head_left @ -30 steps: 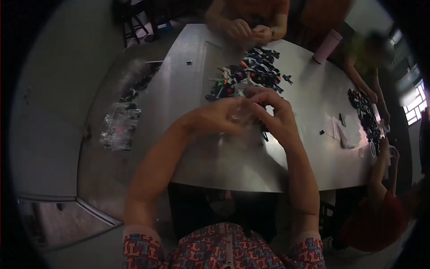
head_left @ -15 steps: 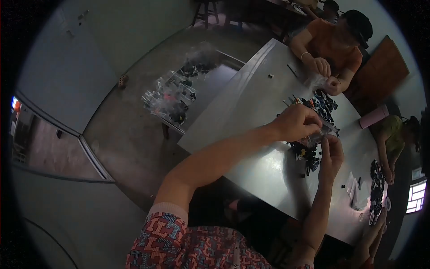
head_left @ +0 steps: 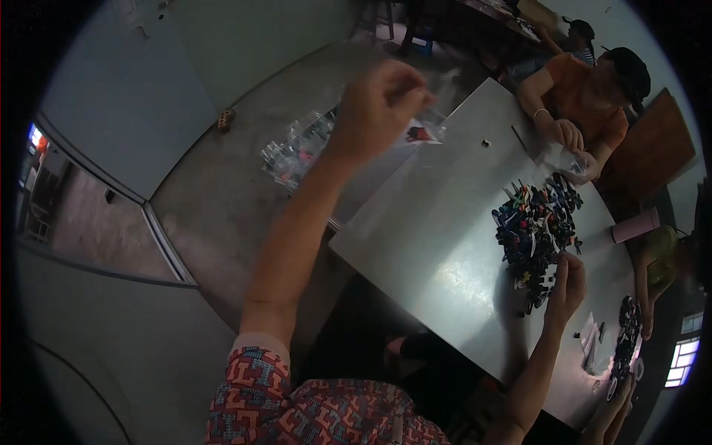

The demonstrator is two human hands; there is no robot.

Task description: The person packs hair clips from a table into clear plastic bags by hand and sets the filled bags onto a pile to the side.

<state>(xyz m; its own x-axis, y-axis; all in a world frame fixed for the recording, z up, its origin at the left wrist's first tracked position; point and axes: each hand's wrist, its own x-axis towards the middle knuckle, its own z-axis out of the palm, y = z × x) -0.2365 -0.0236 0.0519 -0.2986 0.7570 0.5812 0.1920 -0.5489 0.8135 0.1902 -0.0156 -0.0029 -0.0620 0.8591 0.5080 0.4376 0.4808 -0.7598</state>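
Note:
My left hand (head_left: 382, 107) is raised beyond the table's left edge, fingers curled in a pinch. Just below its fingertips hangs a small clear plastic bag (head_left: 420, 134) with red and dark pieces inside, blurred by motion. My right hand (head_left: 567, 289) is closed, thumb and fingertips together, at the near right edge of a heap of small plastic pieces (head_left: 534, 222). The heap is mostly black, with white, green and orange bits. Whether anything is between the right fingertips is too small to make out.
Filled clear bags (head_left: 293, 152) lie on a lower surface left of the metal table (head_left: 415, 222). Opposite, a person in orange (head_left: 575, 89) handles a clear bag (head_left: 564, 159). A pink cylinder (head_left: 635, 225), another dark heap (head_left: 627, 337) and flat bags (head_left: 592, 345) are at right.
Both hands were together at a clear bag over the heap. My left hand has swung left and up with the bag, while my right hand stays by the heap. The view has shifted.

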